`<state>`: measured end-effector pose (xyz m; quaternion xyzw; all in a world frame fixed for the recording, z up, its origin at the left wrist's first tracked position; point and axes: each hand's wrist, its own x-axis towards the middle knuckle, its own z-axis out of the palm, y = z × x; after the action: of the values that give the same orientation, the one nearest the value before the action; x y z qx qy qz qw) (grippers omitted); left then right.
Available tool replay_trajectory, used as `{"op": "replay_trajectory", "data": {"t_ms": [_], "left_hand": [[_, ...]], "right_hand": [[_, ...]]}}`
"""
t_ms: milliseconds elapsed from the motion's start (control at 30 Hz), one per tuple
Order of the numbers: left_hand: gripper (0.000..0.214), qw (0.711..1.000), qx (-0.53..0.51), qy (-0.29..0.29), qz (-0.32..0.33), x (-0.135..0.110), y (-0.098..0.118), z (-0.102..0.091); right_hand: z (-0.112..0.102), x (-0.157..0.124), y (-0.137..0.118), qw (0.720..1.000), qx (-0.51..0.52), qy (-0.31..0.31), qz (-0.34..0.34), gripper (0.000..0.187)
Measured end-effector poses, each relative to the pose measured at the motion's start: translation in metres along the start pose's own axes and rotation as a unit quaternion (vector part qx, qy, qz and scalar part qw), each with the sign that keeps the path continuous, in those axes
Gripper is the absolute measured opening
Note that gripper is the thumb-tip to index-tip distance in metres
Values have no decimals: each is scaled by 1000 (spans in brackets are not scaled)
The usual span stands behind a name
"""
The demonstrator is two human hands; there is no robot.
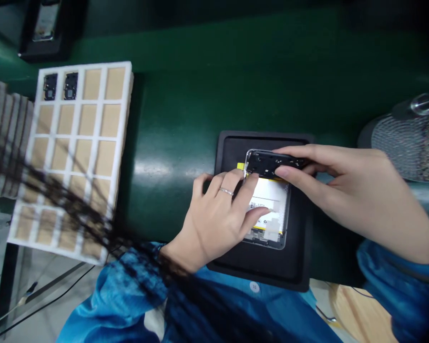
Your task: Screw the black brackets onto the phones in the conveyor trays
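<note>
Strands of dark hair (67,209) hang across the lower left of the view, above a blue smock (128,295) with a sleeve running to each wrist. The right hand (346,186) grips in a narrow pinch, thumb below and fingers above, holding a black plastic frame piece (268,164) over the top end of an opened smartphone (266,245). The left hand (214,221), a thin ring (226,191) on one finger, lies spread, its fingertips (259,214) touching a white-labelled battery (268,202) in the phone. The phone lies near the middle of a black tray (260,140) on a green bench (171,114). Left of that tray stands a white foam holder (127,95) with a grid of tan-bottomed compartments; two black parts (50,86) sit side by side in the top row's two left compartments (the hair blurs its lower corner). Past the right hand sits a round mesh-covered object (407,143).
</note>
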<state>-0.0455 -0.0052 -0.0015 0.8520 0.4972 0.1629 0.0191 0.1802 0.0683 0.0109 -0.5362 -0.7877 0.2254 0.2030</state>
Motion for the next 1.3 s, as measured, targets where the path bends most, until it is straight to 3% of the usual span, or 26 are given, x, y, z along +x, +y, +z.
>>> {"op": "replay_trajectory", "data": {"t_ms": [467, 867, 1300], "left_hand": [[47, 999, 48, -15, 0, 3, 11, -5], [48, 998, 37, -54, -16, 0, 13, -2], [45, 997, 70, -23, -6, 1, 17, -3]], "right_hand": [[4, -13, -12, 998, -36, 55, 21, 39], [3, -15, -7, 998, -32, 43, -18, 36], [9, -21, -4, 997, -52, 32, 45, 40]]}}
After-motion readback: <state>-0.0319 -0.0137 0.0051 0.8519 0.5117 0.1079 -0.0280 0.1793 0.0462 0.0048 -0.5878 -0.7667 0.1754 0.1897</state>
